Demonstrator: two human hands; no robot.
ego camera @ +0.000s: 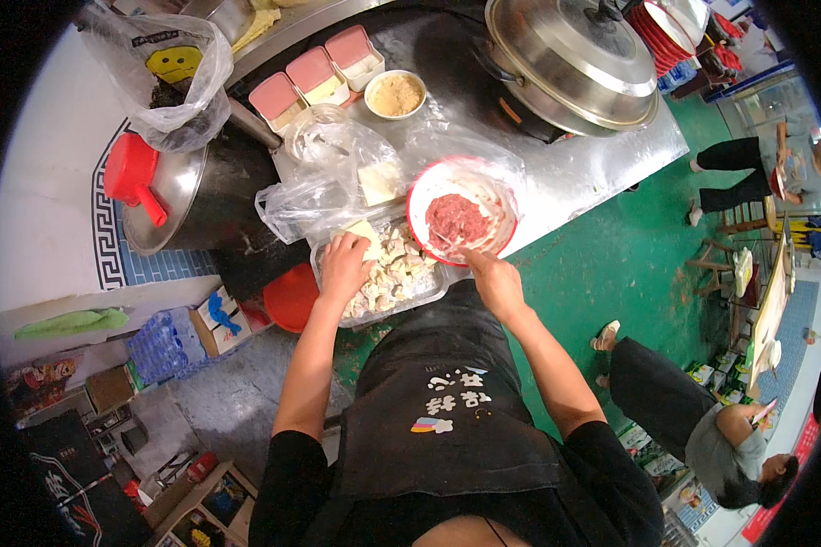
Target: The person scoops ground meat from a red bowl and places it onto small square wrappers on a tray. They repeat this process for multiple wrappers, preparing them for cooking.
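My left hand (345,269) rests over the left part of a metal tray (410,303), its fingers on a small stack of pale dough wrappers (364,236). Folded dumplings (400,263) fill much of the tray. At the near rim of a red-rimmed bowl (414,239), my right hand (496,282) has its fingers closed around something thin, mostly hidden. Raw minced meat (457,220) lies in that bowl. Beyond the tray, more wrappers (379,183) lie by a clear plastic bag (315,198).
Pink-lidded seasoning boxes (315,72), a bowl of tan powder (395,94) and a large lidded steel pot (575,61) stand farther back. At left, a red ladle (133,171) lies on a pot lid. Two people (732,448) are at the right.
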